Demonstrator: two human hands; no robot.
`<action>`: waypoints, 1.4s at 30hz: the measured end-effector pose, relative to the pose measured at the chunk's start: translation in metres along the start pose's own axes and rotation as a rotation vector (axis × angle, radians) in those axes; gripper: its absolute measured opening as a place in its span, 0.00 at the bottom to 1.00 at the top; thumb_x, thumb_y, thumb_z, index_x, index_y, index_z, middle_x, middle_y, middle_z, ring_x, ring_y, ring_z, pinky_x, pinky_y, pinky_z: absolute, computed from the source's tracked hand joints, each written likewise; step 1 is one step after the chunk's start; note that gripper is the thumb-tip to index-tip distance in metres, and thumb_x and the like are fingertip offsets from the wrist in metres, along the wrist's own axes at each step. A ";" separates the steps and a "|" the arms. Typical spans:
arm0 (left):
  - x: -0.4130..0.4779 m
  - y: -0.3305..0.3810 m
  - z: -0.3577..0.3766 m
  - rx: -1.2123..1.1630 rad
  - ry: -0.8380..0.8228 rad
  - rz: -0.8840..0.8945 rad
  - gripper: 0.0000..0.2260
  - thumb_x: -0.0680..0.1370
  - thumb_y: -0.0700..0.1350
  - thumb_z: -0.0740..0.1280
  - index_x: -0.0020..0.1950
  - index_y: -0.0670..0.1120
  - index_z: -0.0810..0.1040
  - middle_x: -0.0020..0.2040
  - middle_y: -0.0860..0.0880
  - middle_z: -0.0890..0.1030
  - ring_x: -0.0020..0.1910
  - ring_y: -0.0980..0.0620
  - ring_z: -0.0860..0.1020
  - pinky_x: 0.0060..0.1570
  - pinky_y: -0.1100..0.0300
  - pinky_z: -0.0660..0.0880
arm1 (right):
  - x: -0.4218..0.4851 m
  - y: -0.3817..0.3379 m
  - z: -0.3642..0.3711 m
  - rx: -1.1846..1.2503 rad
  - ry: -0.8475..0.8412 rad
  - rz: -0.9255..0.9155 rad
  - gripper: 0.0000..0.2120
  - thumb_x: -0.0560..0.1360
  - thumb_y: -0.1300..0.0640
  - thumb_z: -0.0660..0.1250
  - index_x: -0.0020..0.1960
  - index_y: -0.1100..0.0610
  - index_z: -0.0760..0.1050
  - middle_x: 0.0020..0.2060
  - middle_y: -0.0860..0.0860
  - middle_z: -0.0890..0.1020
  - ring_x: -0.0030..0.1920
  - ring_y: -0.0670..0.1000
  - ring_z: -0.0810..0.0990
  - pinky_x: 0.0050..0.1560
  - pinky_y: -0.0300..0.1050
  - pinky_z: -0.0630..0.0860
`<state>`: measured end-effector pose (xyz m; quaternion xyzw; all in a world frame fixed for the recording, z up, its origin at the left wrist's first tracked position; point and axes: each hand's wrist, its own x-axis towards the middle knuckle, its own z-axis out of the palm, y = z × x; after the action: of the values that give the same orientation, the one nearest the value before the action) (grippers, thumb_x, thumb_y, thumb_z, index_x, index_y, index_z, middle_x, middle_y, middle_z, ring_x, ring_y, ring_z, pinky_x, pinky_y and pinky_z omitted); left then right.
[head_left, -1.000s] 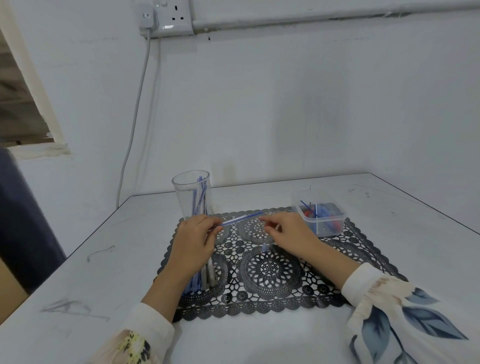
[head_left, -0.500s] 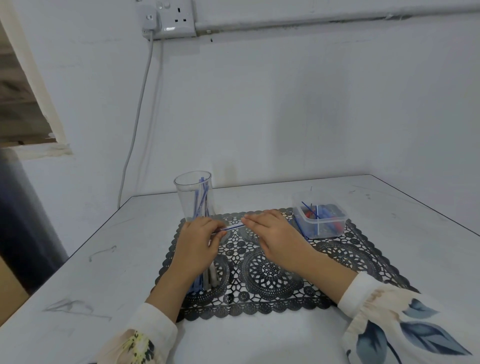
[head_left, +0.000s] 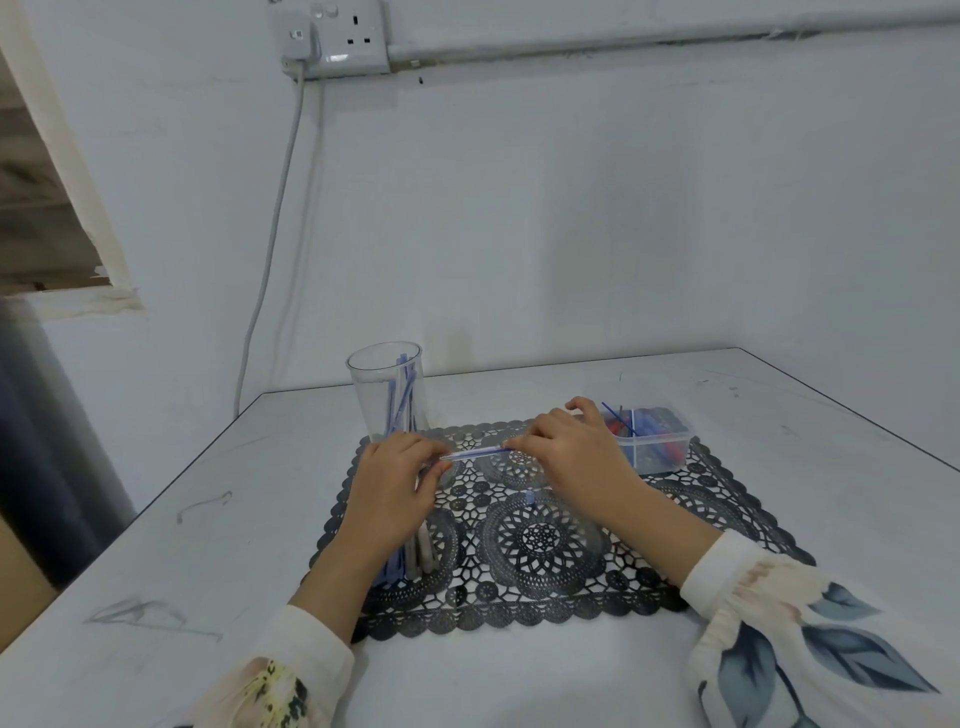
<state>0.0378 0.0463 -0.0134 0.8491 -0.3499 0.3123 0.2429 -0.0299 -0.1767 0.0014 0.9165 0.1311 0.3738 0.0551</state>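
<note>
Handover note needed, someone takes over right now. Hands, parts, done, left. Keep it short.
Left hand pinches the left end of the blue pen tube, held level above the black mat.
Right hand pinches its right end.
Clear cup at the mat's back left holds blue sticks, likely finished ones.
Clear box at the back right holds blue and red bits.
Loose pens lie on the mat under the left wrist; a small blue piece lies mid-mat.
Left: probably finish this tube, cup it, then the loose ones.
</note>
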 end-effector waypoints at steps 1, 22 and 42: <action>0.000 0.000 0.000 0.003 0.002 0.002 0.04 0.74 0.43 0.70 0.48 0.49 0.81 0.41 0.55 0.79 0.42 0.53 0.76 0.44 0.56 0.68 | 0.000 0.002 -0.001 -0.035 -0.028 0.001 0.25 0.54 0.67 0.79 0.47 0.48 0.82 0.36 0.47 0.81 0.37 0.50 0.80 0.52 0.55 0.73; -0.001 -0.001 0.001 -0.021 -0.026 -0.036 0.09 0.74 0.49 0.63 0.48 0.49 0.81 0.41 0.55 0.79 0.43 0.53 0.76 0.45 0.53 0.71 | -0.008 0.062 -0.005 -0.027 -0.214 -0.168 0.09 0.61 0.59 0.78 0.33 0.48 0.81 0.34 0.44 0.84 0.50 0.48 0.82 0.58 0.58 0.70; -0.001 -0.001 0.001 -0.015 -0.039 -0.039 0.09 0.75 0.50 0.63 0.48 0.49 0.81 0.40 0.55 0.79 0.42 0.53 0.76 0.45 0.53 0.71 | -0.008 0.052 -0.012 -0.028 -0.529 -0.122 0.09 0.76 0.51 0.63 0.52 0.43 0.81 0.58 0.43 0.79 0.69 0.44 0.64 0.72 0.48 0.47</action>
<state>0.0388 0.0469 -0.0147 0.8599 -0.3402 0.2884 0.2483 -0.0329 -0.2285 0.0148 0.9718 0.1621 0.1190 0.1228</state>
